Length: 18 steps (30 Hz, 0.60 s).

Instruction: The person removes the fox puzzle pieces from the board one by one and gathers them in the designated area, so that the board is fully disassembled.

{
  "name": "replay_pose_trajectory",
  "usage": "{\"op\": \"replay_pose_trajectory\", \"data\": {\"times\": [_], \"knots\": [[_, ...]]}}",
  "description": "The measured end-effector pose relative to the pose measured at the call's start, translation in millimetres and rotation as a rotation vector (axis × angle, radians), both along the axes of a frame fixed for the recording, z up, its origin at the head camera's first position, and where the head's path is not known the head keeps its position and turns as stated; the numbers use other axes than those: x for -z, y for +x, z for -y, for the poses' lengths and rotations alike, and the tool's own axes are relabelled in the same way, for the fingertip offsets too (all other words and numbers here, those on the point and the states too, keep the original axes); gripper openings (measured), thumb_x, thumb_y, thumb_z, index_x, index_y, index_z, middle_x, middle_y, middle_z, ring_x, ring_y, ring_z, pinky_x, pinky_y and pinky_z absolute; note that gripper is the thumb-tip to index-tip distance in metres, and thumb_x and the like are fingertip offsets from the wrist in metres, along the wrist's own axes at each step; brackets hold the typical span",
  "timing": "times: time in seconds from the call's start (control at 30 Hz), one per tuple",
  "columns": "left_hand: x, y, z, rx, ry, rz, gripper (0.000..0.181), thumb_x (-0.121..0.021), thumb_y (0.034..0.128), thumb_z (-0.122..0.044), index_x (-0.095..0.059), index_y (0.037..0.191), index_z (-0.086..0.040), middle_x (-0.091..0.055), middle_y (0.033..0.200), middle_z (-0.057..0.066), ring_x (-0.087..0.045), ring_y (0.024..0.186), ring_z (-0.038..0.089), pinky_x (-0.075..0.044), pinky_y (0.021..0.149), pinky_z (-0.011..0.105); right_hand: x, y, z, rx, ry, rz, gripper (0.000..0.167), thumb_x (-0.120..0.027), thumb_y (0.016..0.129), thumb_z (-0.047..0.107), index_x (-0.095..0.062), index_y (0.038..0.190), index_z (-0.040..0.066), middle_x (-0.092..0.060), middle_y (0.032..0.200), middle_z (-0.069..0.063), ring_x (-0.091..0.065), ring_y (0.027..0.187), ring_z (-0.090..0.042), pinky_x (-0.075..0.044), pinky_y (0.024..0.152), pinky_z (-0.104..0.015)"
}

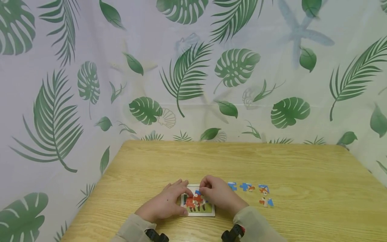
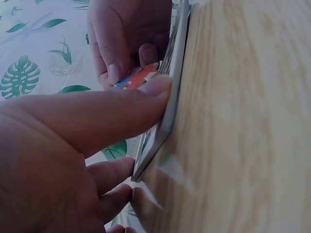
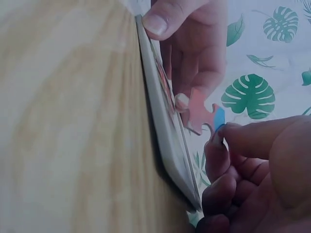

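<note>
A white-framed puzzle board (image 1: 200, 214) lies on the table, partly filled with a red and green picture. My right hand (image 1: 222, 195) pinches a red and blue puzzle piece (image 1: 198, 194) between thumb and fingers; the right wrist view shows this piece (image 3: 200, 112) tilted above the board (image 3: 167, 145). The left hand (image 1: 167, 201) rests around the board's left side, its thumb on the near edge and its fingers spread, one fingertip close to the held piece. In the left wrist view the left thumb (image 2: 112, 114) lies over the board's edge (image 2: 177, 82).
Several loose pieces lie right of the board: a blue one (image 1: 232, 186), a blue and orange one (image 1: 247, 187), and two farther right (image 1: 263, 189). A wooden table (image 1: 302, 174) spreads around them, with a leaf-patterned cloth (image 1: 193, 84) behind.
</note>
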<state>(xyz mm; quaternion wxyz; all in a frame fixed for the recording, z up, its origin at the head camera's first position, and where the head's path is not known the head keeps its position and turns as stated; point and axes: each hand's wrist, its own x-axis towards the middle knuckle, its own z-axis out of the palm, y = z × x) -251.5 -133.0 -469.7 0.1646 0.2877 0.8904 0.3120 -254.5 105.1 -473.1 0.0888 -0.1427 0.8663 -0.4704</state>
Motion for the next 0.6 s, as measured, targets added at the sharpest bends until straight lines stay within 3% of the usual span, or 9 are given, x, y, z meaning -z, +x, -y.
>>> {"op": "replay_pose_trajectory", "data": {"times": [0.23, 0.6], "knots": [[0.4, 0.8, -0.8, 0.003, -0.035, -0.021, 0.075, -0.082, 0.0851, -0.029, -0.049, 0.151, -0.016, -0.028, 0.165, 0.007, -0.014, 0.153, 0.029, -0.007, 0.121, 0.056, -4.3, -0.1, -3, -0.013, -0.011, 0.01, 0.006, -0.063, 0.099, 0.015, -0.064, 0.094, 0.012, -0.06, 0.08, -0.002, -0.054, 0.071, -0.018, -0.045, 0.065, -0.034], [0.4, 0.4, -0.9, 0.032, -0.077, -0.049, 0.084, -0.077, 0.0881, -0.039, -0.04, 0.156, -0.008, -0.026, 0.165, 0.007, -0.013, 0.154, 0.029, -0.008, 0.12, 0.057, -20.3, 4.9, -17, -0.017, 0.011, 0.018, 0.008, -0.063, 0.099, 0.016, -0.062, 0.092, 0.013, -0.06, 0.081, -0.002, -0.053, 0.069, -0.019, -0.044, 0.061, -0.034]]}}
